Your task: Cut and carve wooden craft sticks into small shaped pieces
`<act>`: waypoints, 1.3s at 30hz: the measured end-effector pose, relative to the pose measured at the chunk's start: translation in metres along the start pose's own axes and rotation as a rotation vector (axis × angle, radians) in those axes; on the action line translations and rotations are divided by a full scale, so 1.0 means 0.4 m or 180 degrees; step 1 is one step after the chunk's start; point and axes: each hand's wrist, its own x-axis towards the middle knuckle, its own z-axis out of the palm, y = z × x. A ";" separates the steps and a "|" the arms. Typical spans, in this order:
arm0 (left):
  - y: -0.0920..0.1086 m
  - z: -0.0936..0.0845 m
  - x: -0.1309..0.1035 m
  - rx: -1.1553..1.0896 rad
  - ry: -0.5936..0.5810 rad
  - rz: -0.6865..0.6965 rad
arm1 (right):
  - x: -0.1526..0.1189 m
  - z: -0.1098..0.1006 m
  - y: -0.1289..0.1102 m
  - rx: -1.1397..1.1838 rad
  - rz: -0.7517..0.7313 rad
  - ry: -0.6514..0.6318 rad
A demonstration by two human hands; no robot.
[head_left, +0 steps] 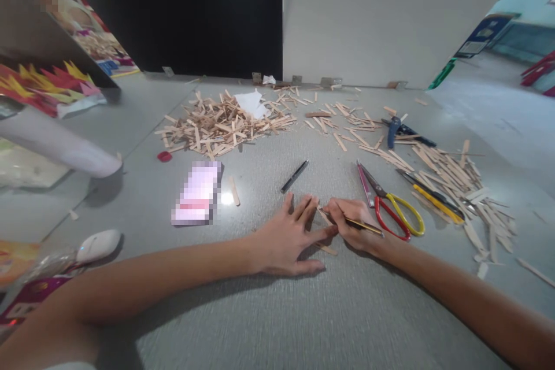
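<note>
My right hand [350,221] is closed around a pencil [366,227], its tip down near a short wooden stick [325,215] on the grey table. Flat on the tabletop, my left hand [291,237] has its fingers spread, the fingertips pressing at the sticks' left end. Another wooden stick [326,249] lies partly under the left hand, between thumb and index finger. Beyond the hands rests a black pen [295,176]. Scissors with red and yellow handles [392,217] lie right of my right hand, touching a pink-edged strip [366,185].
A heap of wooden sticks [217,127] lies at the back, more sticks [451,170] at right with a yellow-black cutter [437,202] and dark blue pliers [393,130]. A phone [197,192], a white mouse-like object [99,244] and a paper roll [65,141] are at left. A black-and-white board [368,17] stands behind.
</note>
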 end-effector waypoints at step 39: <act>0.011 0.005 0.001 0.0317 0.0269 -0.0098 | -0.030 0.002 -0.014 -0.0203 -0.0019 0.0075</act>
